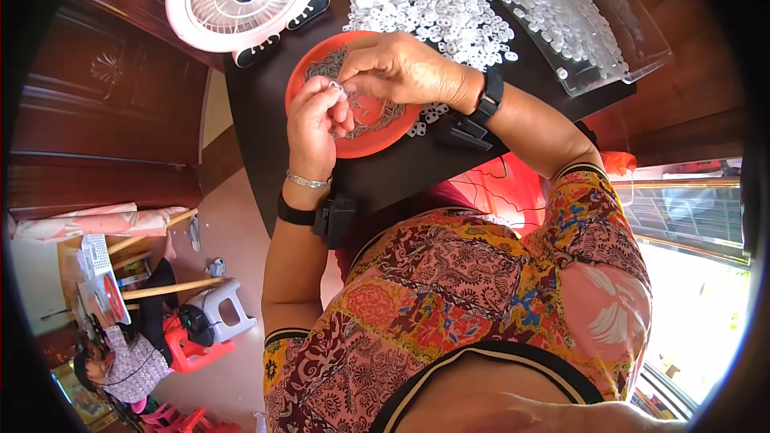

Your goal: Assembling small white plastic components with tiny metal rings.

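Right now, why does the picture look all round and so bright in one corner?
Head view: the fisheye lens bends edges and leaves a black rim; daylight through the window washes out the lower right; the hands over the red plate stay sharp and evenly lit.

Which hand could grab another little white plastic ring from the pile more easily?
Probably the right hand. It lies nearest the pile of small white plastic rings, just beyond the round orange plastic plate. The left hand sits nearer the body, pinching a tiny piece.
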Demonstrator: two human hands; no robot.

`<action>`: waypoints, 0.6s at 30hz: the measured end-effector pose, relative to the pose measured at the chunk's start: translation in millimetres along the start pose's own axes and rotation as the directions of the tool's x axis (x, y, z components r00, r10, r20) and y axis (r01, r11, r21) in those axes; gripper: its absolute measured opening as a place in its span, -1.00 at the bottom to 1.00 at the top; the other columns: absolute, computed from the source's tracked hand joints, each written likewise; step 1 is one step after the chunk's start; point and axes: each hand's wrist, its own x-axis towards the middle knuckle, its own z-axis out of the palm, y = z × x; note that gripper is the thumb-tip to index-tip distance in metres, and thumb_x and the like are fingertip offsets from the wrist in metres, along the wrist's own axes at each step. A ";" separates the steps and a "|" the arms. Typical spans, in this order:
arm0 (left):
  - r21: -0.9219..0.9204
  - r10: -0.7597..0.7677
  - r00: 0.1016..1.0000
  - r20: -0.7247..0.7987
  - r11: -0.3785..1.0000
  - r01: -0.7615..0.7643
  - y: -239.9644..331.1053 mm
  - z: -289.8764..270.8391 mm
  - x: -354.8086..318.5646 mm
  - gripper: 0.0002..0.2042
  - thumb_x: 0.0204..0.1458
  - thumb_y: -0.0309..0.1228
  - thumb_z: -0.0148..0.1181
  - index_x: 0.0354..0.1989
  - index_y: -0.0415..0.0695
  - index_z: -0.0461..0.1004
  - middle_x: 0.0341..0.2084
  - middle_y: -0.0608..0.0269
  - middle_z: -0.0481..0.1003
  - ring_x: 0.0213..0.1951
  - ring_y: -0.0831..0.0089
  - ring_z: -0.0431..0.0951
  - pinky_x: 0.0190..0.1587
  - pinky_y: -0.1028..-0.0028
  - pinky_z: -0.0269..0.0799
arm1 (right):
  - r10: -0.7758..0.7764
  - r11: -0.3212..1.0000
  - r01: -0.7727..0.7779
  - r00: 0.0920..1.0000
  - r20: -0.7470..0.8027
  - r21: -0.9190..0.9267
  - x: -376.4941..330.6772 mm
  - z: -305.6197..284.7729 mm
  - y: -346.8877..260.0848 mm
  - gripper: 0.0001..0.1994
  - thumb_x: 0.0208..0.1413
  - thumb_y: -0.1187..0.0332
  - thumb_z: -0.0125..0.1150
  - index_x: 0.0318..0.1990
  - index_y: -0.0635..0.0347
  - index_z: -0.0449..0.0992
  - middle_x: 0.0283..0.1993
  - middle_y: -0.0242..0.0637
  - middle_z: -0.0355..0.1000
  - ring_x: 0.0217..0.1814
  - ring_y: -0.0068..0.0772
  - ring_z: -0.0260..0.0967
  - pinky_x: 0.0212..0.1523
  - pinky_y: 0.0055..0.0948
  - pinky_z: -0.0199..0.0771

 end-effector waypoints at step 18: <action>0.044 0.028 0.998 -0.053 0.999 -0.026 4.7 -4.9 -0.4 -0.87 0.03 -0.38 -0.08 -0.49 -0.14 0.28 -0.69 0.36 0.22 -0.63 0.51 0.29 -0.56 0.57 0.13 | 0.448 0.780 -0.326 0.887 0.113 -0.534 -4.6 -48.8 75.6 -0.79 -0.07 0.25 0.18 -0.34 0.17 0.56 -0.41 -0.17 0.51 -0.34 -0.16 0.47 -0.29 -0.29 0.43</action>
